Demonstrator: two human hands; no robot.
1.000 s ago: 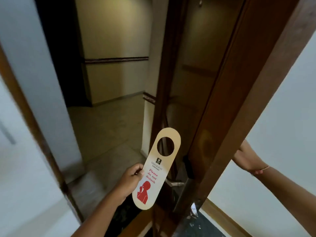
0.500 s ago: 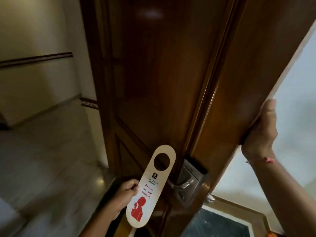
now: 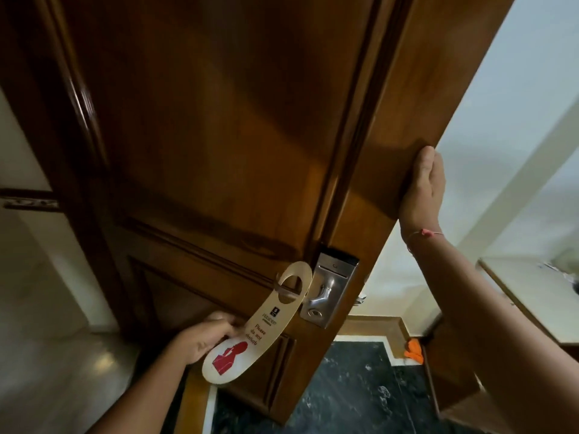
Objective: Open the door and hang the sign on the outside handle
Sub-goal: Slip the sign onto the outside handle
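my left hand (image 3: 203, 338) pinches the lower half of the long cream cardboard door sign (image 3: 250, 330), thumb on its printed face and the other fingers hidden behind it, just above the red figure printed near its rounded bottom end. the sign slants up and to the right from that grip, bending a little along its length, and its red "please do not disturb" lettering runs along the middle. the round hole at its upper end is slipped over the tip of the silver metal lever handle (image 3: 316, 294), so the ring of card sits around the lever while the rest of the sign is held out at an angle in my fingers, not hanging straight down. the lever comes out of a brushed silver lock plate (image 3: 332, 277) with a keyhole at its lower end, fixed to the outer face of the dark brown panelled wooden door (image 3: 219, 136). my right hand (image 3: 423, 189) is wrapped around the door's free edge higher up, palm against the edge and fingers out of sight on the far side, with a thin red thread bracelet (image 3: 423, 234) at the wrist. below the door edge lies dark green marble floor (image 3: 354, 393) with a pale border, and a small orange thing (image 3: 413, 352) sits near the skirting.
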